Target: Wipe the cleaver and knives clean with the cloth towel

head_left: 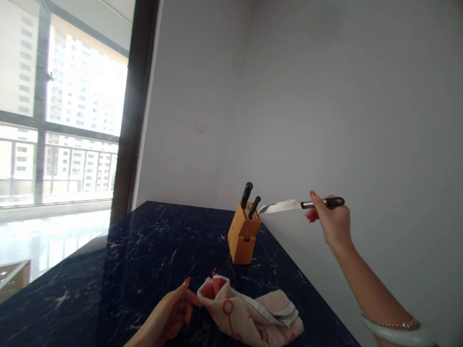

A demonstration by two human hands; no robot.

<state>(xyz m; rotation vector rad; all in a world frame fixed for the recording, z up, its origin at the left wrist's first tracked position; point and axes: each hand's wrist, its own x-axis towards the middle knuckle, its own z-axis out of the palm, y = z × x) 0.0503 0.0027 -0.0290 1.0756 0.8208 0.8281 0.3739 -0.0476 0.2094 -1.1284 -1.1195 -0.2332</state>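
My right hand (334,224) is closed around the black and silver handle of a kitchen knife (282,207), raised off to the right. Its blade points left, with the tip by the upper right side of the wooden knife block (241,238); whether they touch I cannot tell. Two black-handled knives (246,195) stand in the block's slots. My left hand (175,308) lies low at the front, thumb apart and fingers loosely bent, with one fingertip at the edge of a crumpled beige cloth (253,313). The cloth has a red pattern and red patches in its fold.
The dark blue marbled tabletop (162,246) ends in a slanting edge at the right, beside a grey wall (343,120). A wall plate (200,126) is at the back. Bright windows (83,86) with a railing stand at the left.
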